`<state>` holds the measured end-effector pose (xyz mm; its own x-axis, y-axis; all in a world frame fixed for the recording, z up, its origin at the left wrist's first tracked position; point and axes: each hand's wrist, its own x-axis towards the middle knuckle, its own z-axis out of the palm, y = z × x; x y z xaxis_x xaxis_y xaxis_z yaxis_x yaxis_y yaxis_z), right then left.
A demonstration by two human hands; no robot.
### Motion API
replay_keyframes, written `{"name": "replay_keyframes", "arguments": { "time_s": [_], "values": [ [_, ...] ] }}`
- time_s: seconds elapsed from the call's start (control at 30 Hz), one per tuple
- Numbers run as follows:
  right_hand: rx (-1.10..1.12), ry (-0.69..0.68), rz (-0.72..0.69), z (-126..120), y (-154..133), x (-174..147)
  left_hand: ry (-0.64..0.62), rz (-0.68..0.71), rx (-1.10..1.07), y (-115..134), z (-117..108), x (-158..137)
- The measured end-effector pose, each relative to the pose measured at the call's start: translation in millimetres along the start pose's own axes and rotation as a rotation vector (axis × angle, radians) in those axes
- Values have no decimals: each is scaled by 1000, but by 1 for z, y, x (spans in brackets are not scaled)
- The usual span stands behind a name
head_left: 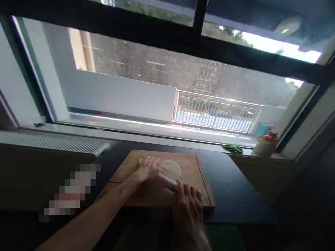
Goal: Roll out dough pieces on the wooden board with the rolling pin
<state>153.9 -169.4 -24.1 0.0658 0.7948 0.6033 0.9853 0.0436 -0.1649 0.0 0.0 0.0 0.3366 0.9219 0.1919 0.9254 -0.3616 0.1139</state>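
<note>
A flat round of pale dough (172, 168) lies on a wooden cutting board (183, 158). Across its near edge slants a light, slim rolling pin (168, 180), its middle showing between my hands. My left hand (149, 168), slightly smeared by motion, covers the pin's left end beside the dough. Lower and to the right, my right hand (188, 194) has its fingers curled over the other end. Both ends of the pin are hidden under the hands.
The board rests on a dark table (235, 188) against a window sill (162, 141). On the sill are a crumpled green item (232, 149) and a whitish container with an orange-red top (266, 144). A radiator (57, 141) stands left. A blurred-out patch (72, 191) sits lower left.
</note>
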Motion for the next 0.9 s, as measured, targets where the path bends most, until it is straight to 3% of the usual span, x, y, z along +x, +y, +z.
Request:
{"name": "replay_keyframes", "arguments": {
  "time_s": [0.37, 0.73, 0.9],
  "values": [
    [-70, -47, 88, 5, 21, 42, -68, -116, -1, 23, -7, 39],
    [-41, -34, 58, -2, 5, 9, 93, 18, 12, 10, -5, 1],
    [-39, -23, 56, -2, 7, 10, 113, 31, 13, 8, -7, -9]
  ]
}}
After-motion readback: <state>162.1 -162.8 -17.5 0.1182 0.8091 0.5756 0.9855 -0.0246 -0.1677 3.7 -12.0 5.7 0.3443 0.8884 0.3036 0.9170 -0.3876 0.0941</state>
